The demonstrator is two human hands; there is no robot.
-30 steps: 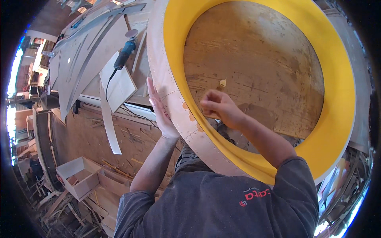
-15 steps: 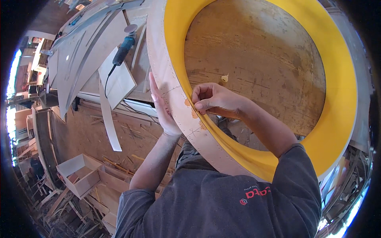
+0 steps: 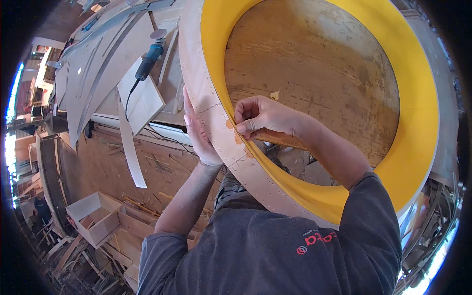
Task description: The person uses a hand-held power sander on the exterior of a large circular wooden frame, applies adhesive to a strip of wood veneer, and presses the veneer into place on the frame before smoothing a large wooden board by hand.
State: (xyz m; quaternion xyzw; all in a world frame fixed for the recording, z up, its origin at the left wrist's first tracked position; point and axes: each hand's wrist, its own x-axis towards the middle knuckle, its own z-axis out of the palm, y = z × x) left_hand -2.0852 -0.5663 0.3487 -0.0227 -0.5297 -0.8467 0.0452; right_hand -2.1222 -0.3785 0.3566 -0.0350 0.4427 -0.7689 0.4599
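Note:
A large wooden ring (image 3: 209, 105) stands on edge before me, its pale outer band dotted with small fasteners. Its inner face is covered by a yellow lining (image 3: 415, 98). Flat against the outside of the band lies my left hand (image 3: 197, 135), fingers stretched upward. My right hand (image 3: 253, 117) reaches through the opening and pinches the lining's near edge between thumb and curled fingers. Whether anything small is also in that pinch is hidden. Orange-brown patches (image 3: 238, 138) mark the band just below the right fingertips.
A blue-and-black power tool (image 3: 148, 61) with a round disc and cord rests on a pale board (image 3: 141, 98) on the worktable. Thin curved sheets (image 3: 96, 81) lie beside it. An open wooden box (image 3: 93, 216) sits lower left among scraps. A small yellowish scrap (image 3: 275, 95) lies beyond my right hand.
The whole view has shifted slightly, so the ring and table sit a little further left. Both hands keep their places on the ring, with the right fingers moved only slightly.

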